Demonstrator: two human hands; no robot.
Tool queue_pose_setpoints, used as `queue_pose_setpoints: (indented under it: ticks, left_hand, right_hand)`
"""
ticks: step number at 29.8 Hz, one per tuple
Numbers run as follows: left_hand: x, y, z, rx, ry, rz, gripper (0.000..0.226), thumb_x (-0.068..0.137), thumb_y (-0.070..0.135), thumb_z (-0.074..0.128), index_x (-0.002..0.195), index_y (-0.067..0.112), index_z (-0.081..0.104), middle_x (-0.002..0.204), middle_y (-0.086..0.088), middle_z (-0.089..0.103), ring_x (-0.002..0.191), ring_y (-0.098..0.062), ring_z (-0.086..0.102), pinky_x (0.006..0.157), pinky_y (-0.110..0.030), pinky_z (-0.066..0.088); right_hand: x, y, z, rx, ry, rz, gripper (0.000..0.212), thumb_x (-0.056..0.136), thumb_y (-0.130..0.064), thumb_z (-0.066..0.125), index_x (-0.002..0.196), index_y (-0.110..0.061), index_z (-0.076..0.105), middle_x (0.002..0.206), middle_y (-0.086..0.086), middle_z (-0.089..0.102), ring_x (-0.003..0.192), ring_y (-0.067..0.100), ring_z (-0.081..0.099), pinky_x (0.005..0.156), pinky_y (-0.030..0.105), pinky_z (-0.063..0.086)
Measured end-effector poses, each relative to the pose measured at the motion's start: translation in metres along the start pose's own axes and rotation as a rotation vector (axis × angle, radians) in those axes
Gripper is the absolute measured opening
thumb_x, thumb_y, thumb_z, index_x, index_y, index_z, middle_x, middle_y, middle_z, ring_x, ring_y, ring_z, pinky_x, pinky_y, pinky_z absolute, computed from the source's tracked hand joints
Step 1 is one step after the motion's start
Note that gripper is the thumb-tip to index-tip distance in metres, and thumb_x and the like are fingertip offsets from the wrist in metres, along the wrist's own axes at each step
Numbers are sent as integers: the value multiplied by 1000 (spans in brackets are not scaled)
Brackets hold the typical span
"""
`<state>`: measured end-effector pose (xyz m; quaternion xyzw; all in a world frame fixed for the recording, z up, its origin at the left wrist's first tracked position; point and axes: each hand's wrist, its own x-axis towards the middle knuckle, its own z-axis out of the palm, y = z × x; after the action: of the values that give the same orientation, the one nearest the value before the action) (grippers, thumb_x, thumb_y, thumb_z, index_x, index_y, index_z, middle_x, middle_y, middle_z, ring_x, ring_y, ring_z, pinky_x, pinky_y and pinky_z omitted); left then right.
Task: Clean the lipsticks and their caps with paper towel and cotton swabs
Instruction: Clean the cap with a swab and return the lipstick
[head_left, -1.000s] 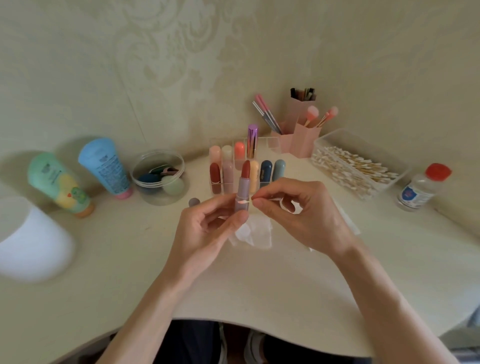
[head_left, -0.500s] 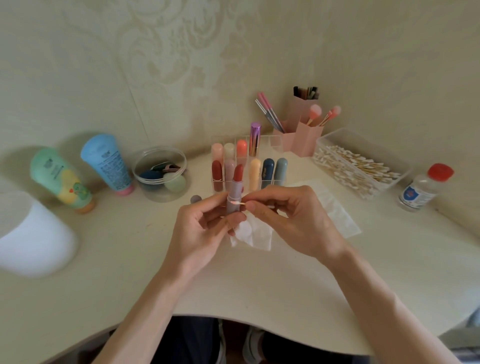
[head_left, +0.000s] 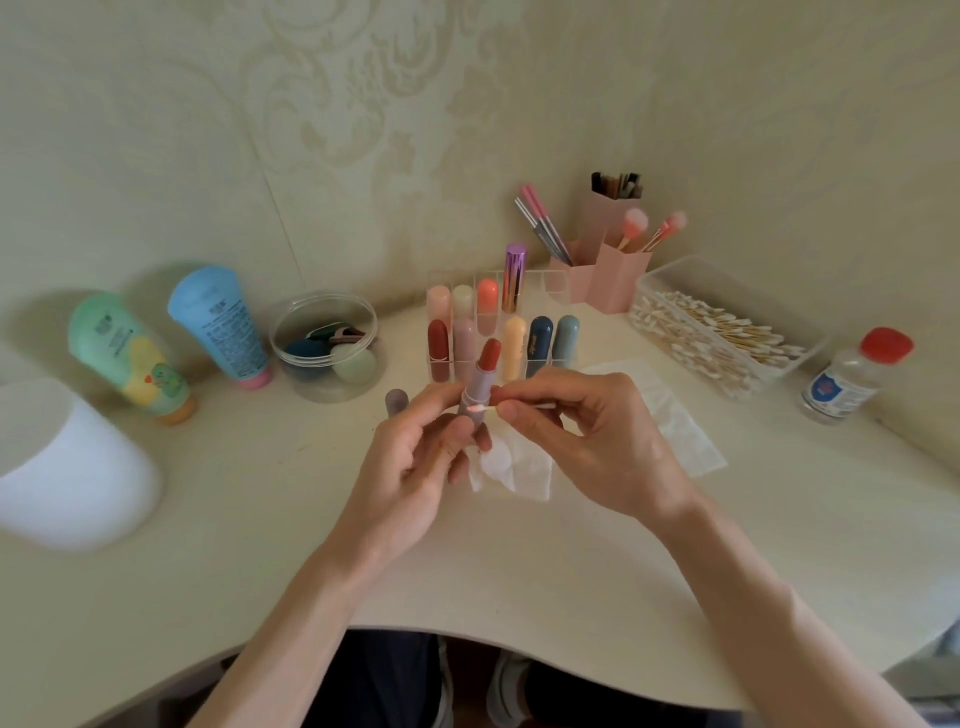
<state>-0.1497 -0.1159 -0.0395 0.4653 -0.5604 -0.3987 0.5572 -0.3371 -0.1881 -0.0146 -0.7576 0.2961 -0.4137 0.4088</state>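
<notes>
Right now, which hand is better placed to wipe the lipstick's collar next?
Right. The right hand pinches the cotton swab, its tip at the collar of the lipstick; the left hand is busy gripping that lipstick.

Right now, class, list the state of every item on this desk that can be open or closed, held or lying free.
Lipstick: uncapped, bullet wound up, held by left hand.
Cotton swab: pinched by right hand, tip against the lipstick's collar.
Grey cap: off, standing on the desk.
Paper towel: lying spread on the desk.
Bottle: red cap on.
Swab box: open, holding swabs.
</notes>
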Motion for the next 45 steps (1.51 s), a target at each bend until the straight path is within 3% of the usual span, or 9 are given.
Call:
queue_pose_setpoints:
  ticks: [3,9,13,22,25,30,35,39,45]
  left_hand:
    - [-1,-2,0,-21,-44,-16,24,106,21,57,128,11,62,104,-19,67,98,-29,68,93,-40,53]
    - [4,-2,1,-32,85,42,26,94,8,67,120,4,69,98,-3,65,81,-22,72,72,-28,55]
    - [3,6,3,-83,197,56,22,91,1,71,113,-1,69,94,-17,75,74,-25,76,53,-32,51]
    - [2,3,2,-78,94,12,30,89,13,75,119,9,69,94,-6,75,84,-21,73,75,-30,59]
    - [3,-1,1,-57,106,30,24,94,9,70,117,3,69,91,-12,68,71,-17,66,64,-21,51]
    - [2,-2,-1,-19,79,51,25,98,14,64,121,7,71,104,-14,63,87,-40,64,76,-46,55]
    - [1,8,2,-162,175,3,23,92,10,70,114,5,67,95,-11,75,70,-20,67,69,-31,59]
    - [-2,8,1,-118,119,1,20,99,12,63,118,10,68,98,-15,73,78,-20,67,76,-29,60]
    - [2,3,1,-34,144,0,35,84,16,83,116,9,69,104,-10,76,93,-23,75,80,-31,59]
  right_hand:
    - [0,1,2,7,13,-8,18,96,-7,74,107,-19,81,85,-3,77,68,24,57,67,47,49]
    - [-1,2,5,-19,5,-17,14,96,-11,74,106,-16,82,87,1,77,70,29,60,68,48,49]
    - [-1,1,3,-12,15,-16,15,96,-10,74,105,-21,81,85,-2,76,70,28,60,68,49,49]
    - [-1,3,5,-6,19,-59,14,96,-10,74,107,-12,82,84,7,74,69,26,55,66,44,47]
    - [-2,2,7,-5,7,-84,16,96,-10,74,109,-16,81,84,8,74,70,29,55,65,44,47]
    - [-1,4,4,7,24,-79,14,96,-10,74,108,-13,81,82,10,72,69,28,53,65,43,45]
    - [-1,2,3,12,24,-87,15,97,-9,73,108,-15,81,82,9,72,69,27,54,65,43,45]
    - [-1,1,2,4,35,-93,15,96,-9,74,106,-16,81,80,9,72,68,25,53,64,41,45]
    - [-2,2,4,12,11,-81,15,96,-9,74,109,-12,82,83,14,71,69,29,53,65,42,45]
